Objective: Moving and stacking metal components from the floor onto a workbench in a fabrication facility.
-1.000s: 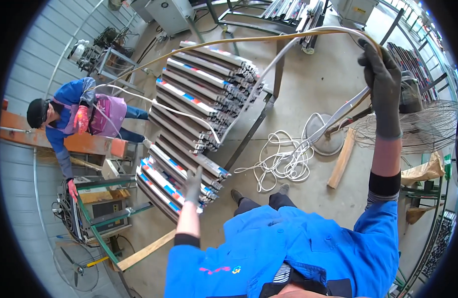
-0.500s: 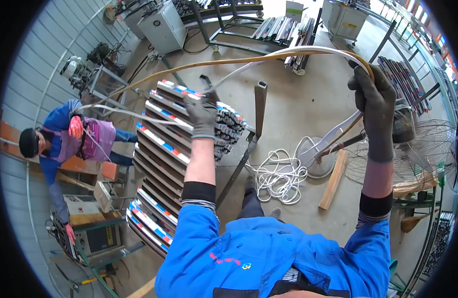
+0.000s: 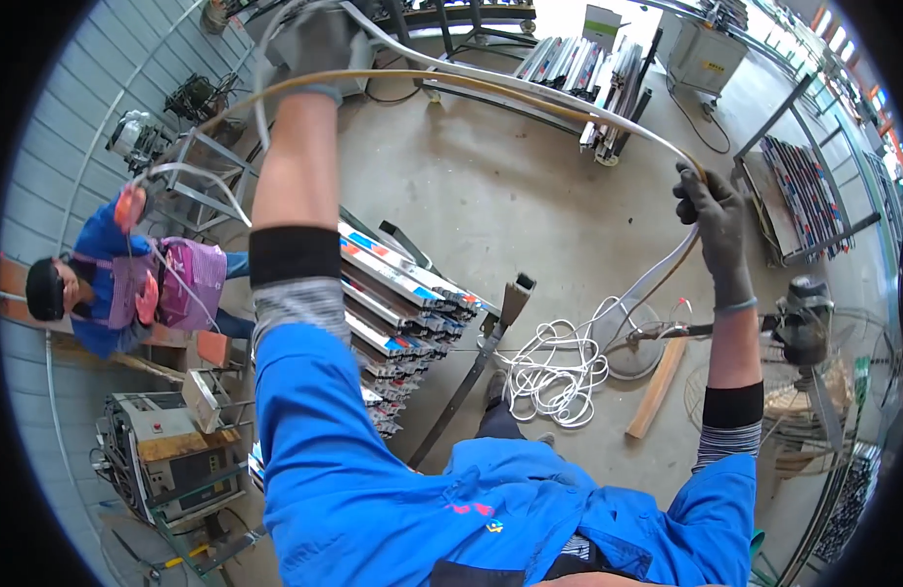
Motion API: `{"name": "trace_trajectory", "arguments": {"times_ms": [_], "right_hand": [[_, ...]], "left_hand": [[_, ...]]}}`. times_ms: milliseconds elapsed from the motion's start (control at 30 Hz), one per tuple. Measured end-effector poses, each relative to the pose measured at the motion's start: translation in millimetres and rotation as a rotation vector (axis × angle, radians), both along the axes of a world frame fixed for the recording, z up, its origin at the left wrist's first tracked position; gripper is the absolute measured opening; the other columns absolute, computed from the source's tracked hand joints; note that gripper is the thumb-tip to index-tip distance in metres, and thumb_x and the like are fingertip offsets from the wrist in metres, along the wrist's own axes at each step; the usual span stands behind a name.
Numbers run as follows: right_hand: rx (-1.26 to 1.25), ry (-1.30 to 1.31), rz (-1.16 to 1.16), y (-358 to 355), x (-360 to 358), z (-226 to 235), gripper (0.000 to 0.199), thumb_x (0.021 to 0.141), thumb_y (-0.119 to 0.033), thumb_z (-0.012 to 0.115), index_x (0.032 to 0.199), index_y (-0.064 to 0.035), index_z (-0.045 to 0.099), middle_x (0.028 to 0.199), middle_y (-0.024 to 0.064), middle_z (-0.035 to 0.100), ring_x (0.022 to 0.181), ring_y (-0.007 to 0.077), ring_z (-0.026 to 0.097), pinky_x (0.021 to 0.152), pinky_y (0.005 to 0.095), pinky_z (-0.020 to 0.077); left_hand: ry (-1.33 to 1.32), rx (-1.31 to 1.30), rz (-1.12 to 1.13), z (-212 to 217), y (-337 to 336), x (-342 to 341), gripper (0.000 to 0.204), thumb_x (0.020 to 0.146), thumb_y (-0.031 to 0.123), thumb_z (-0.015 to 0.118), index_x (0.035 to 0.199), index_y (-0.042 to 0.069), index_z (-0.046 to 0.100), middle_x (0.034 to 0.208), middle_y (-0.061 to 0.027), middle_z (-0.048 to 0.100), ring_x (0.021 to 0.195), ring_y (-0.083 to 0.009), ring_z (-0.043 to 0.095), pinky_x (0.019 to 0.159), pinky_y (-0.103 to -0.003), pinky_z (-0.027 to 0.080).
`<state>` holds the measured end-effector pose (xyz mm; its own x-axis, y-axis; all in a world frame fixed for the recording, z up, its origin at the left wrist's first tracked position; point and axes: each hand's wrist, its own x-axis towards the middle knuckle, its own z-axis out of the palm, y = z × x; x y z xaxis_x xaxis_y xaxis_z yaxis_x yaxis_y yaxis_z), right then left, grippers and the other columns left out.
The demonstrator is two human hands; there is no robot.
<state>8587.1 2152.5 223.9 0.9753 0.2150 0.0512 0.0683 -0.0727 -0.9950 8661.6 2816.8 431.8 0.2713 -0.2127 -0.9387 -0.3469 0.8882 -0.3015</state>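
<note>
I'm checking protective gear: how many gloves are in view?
4: grey gloves on the person's left hand and right hand; reddish gloves on the upper hand and lower hand of a co-worker, far left. Others may be hidden.

The left hand is blurred against the upper edge; whether its fingers close around the white hose beside it cannot be told. Below that hand, its sleeve hides part of the bar stack. The right hand covers a short stretch of the white hose and brown hose inside its fingers.
</note>
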Motion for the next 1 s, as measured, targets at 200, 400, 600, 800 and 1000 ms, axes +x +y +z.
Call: {"name": "trace_trajectory", "arguments": {"times_ms": [200,400,600,800,1000], "right_hand": [[-0.066,0.234,-0.182,4.4,112.9,-149.2,0.031,0.094,-0.030,0.071,0.102,-0.0001,0.068,0.079,0.0057,0.066,0.062,0.0112,0.062,0.055,0.0236,0.0484],[-0.096,0.383,-0.090,46.0,183.7,-300.0,0.020,0.097,-0.022,0.065,0.096,-0.0023,0.065,0.073,0.0047,0.063,0.056,0.0120,0.059,0.049,0.0250,0.0471],[0.038,0.274,0.133,50.0,206.2,-228.4,0.020,0.093,-0.025,0.070,0.097,-0.0055,0.070,0.074,0.0002,0.061,0.055,0.0080,0.054,0.051,0.0226,0.0463],[-0.138,-0.097,0.648,66.6,105.1,-3.1,0.018,0.090,-0.020,0.069,0.099,-0.0041,0.071,0.063,-0.0027,0.057,0.048,0.0043,0.047,0.046,0.0201,0.0320],[0.424,-0.210,0.652,59.3,186.1,119.7,0.038,0.103,-0.023,0.052,0.130,0.0030,0.059,0.080,-0.0024,0.047,0.071,0.0078,0.044,0.068,0.0216,0.0381]], "left_hand": [[-0.355,-2.328,1.491,-290.7,-212.6,53.7,0.025,0.090,0.023,0.056,0.104,0.009,0.071,0.096,-0.0146,0.072,0.089,-0.0266,0.069,0.079,-0.036,0.053],[0.794,-2.628,2.186,-509.4,-282.0,-27.3,0.036,0.093,0.034,0.056,0.110,0.005,0.070,0.104,-0.0157,0.073,0.091,-0.0268,0.065,0.086,-0.041,0.050],[0.756,-2.840,2.396,-444.5,-378.8,-177.8,0.053,0.096,0.042,0.060,0.129,0.001,0.060,0.124,-0.0207,0.066,0.117,-0.0297,0.063,0.100,-0.037,0.049],[1.133,-3.111,2.526,-403.5,-440.5,-302.3,0.060,0.099,0.043,0.058,0.140,-0.001,0.049,0.131,-0.0178,0.061,0.119,-0.0259,0.060,0.103,-0.036,0.047],[0.501,-3.129,1.980,-386.3,-474.7,-313.9,0.067,0.093,0.047,0.063,0.137,-0.001,0.051,0.129,-0.0234,0.060,0.116,-0.0364,0.060,0.102,-0.040,0.047]]}}
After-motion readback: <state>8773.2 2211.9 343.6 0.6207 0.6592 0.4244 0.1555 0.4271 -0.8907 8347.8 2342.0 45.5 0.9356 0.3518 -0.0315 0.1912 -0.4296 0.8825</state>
